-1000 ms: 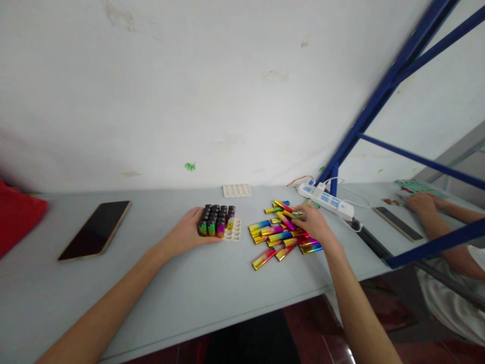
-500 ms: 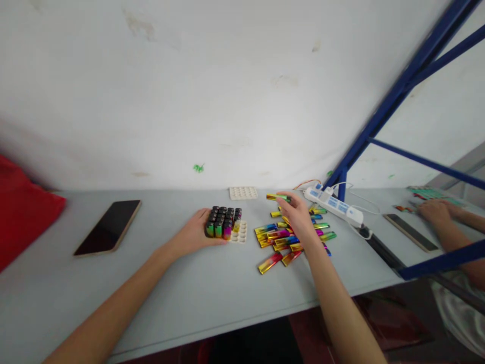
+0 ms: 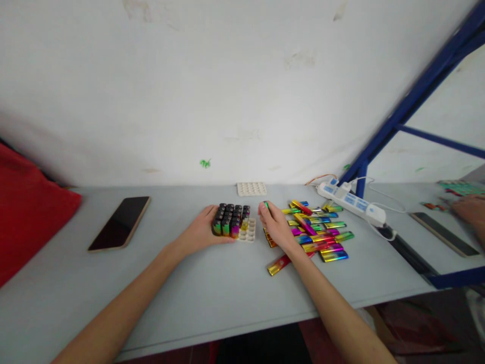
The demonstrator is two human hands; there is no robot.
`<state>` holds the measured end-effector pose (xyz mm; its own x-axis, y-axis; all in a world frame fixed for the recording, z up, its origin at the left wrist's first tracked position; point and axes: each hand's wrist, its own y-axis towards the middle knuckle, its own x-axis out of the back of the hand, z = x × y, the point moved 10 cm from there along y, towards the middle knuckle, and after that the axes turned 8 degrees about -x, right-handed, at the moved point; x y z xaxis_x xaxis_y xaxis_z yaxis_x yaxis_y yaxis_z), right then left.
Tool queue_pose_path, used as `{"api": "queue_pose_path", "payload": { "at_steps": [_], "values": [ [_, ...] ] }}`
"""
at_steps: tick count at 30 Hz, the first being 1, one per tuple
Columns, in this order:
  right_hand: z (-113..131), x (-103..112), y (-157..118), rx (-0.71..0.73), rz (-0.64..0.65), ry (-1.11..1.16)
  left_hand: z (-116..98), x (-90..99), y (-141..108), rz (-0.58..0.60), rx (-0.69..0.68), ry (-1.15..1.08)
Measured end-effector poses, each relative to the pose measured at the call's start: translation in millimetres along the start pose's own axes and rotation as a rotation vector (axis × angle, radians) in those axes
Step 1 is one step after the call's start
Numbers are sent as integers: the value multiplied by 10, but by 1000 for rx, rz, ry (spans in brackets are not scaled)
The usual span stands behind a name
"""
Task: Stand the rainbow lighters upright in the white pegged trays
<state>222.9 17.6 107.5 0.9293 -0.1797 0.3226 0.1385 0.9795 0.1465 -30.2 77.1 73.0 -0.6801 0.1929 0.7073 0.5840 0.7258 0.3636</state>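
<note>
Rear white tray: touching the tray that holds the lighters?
Apart. The head view shows gray tabletop between the rear white tray and the front tray holding the lighters.

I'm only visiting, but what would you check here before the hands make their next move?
1. Left hand against the upright black-topped pieces: ok, it cups their left side.
2. Right hand holding a shiny piece: ok, a green end pokes out.
3. Whole length of that piece in sight: not ok, the hand hides most of it.
4. Bare holes in the near white tray: ok, several show.
5. Exact number in the loose pile: cannot tell, pieces overlap.
6. Phone apart from both hands: ok.
</note>
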Motion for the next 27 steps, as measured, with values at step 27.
{"api": "queue_pose_path", "payload": {
  "at_steps": [27],
  "values": [
    [291, -143, -272, 252, 157, -469, -39, -11, 7, 17, -21, 10]
  ]
}}
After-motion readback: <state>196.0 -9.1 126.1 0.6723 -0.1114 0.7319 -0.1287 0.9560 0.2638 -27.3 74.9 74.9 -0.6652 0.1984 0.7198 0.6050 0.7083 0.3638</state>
